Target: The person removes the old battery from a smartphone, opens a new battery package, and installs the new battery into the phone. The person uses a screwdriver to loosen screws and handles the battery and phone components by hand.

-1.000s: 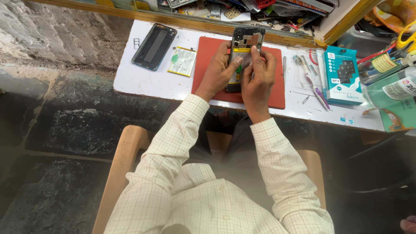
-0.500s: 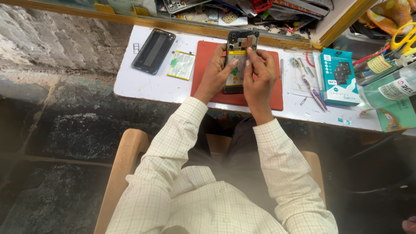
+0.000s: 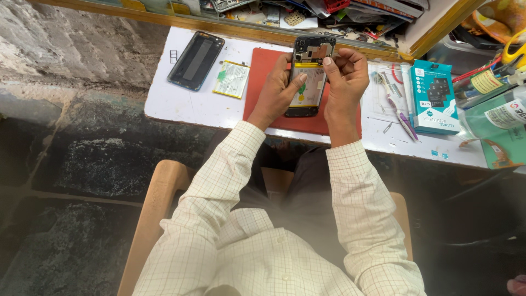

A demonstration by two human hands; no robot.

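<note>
- opened phone [image 3: 308, 77], back cover off, is held over the red mat [image 3: 262, 77] near the white table [image 3: 181, 104] front edge.
- left hand [image 3: 275, 90] fingers are closed on its left side.
- right hand [image 3: 345, 82] fingertips are pinched at its top right.
- bare table is seen left, by the spare battery [image 3: 231, 79] and back cover [image 3: 196, 60].
- teal box [image 3: 435, 97] is shut.

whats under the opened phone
A red mat on the white table lies under the opened phone, which the left hand and right hand hold. The mat's middle is covered.

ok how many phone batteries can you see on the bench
2: one battery sits inside the opened phone between both hands, one loose battery lies left of the red mat. Others may hide in clutter.
</note>
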